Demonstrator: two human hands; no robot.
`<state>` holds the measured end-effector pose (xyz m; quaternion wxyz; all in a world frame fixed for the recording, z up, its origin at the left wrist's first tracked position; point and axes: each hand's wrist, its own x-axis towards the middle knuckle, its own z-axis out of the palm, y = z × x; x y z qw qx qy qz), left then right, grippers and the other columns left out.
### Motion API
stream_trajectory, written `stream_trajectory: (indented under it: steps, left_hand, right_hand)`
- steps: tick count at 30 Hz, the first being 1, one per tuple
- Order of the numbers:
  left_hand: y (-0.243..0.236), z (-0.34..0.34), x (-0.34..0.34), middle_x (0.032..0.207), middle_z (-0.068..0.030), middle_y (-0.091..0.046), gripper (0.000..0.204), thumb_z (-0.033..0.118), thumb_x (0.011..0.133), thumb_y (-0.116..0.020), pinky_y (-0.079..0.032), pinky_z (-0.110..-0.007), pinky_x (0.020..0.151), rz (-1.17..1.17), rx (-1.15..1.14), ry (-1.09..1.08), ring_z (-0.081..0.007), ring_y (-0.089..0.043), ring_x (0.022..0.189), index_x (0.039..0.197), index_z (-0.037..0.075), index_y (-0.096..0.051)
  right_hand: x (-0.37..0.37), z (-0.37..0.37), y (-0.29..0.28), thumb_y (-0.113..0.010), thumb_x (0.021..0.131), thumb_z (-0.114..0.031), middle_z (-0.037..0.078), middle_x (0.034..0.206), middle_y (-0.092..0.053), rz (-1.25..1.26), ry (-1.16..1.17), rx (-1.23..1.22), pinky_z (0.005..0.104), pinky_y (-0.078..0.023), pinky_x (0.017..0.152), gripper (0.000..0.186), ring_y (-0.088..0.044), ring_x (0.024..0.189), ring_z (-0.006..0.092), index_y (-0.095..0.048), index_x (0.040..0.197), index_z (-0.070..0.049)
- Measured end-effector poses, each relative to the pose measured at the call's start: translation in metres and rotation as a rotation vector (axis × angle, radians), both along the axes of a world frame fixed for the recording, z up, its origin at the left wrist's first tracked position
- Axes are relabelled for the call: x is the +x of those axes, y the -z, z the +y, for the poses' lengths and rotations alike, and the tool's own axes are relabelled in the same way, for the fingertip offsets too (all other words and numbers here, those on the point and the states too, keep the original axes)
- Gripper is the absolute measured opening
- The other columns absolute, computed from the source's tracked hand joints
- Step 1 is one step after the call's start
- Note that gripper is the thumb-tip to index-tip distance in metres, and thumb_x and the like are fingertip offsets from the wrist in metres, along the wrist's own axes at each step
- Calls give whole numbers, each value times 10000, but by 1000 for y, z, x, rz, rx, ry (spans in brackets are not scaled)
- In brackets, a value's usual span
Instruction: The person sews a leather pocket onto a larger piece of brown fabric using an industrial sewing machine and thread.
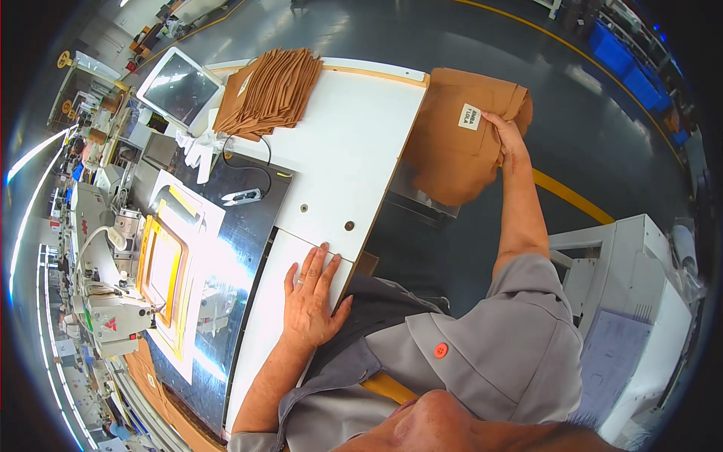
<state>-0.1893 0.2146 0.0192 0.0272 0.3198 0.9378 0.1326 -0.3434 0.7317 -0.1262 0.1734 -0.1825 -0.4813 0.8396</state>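
Observation:
My right hand (506, 137) grips the right side of a brown fabric piece (452, 158) with a white label sewn on it. The thumb lies on top, close to the label, and the other fingers are partly hidden. This fabric hangs past the right edge of the white table (354, 143), above the floor. Flat on the table's near part rests my left hand (310, 300), fingers spread, with a ring on one finger and nothing held. At the table's far end lies a fanned stack of brown fabric pieces (271, 94).
A sewing machine (113, 301) with a yellow-edged frame (162, 275) stands on the left. Thread snips (242, 197) lie on the dark metal plate, near a tilted screen (181, 89). A white cabinet (640, 301) is at right, blue bins (625, 64) at far right.

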Motion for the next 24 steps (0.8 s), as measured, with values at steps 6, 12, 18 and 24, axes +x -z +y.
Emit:
stream_trajectory:
  steps: [6,12,18,24]
  left_hand:
    - [-5,11,-9,1629,-182,-379,793,225,774,-783,-222,-567,1203,-22,63,87,-360,-375,1502,1492,89,-475]
    - [-3,2,-1,1636,-176,-367,793,225,780,-778,-223,-572,1201,-16,0,-12,-350,-361,1511,1499,92,-471]
    - [-2,-4,-1,1627,-161,-377,766,255,824,-753,-235,-553,1207,-18,56,-44,-326,-340,1524,1514,97,-460]
    - [10,-4,-5,1616,-143,-389,711,292,884,-702,-295,-542,1211,70,164,103,-301,-349,1518,1523,107,-453]
  right_hand:
    - [68,40,205,-848,810,-239,201,1319,-656,-342,52,751,404,-568,914,760,-690,1083,320,-504,1413,73]
    - [119,-119,262,-809,844,-258,167,1167,-669,-915,-11,403,390,-590,697,843,-723,911,247,-369,1515,0]
    - [151,-140,246,-719,943,-200,122,1156,-680,-856,-138,257,370,-565,658,643,-727,871,224,-432,1489,-21]
    - [76,-56,151,-645,1013,-210,66,1069,-715,-263,139,376,250,-511,640,269,-666,742,131,-659,1248,-78]
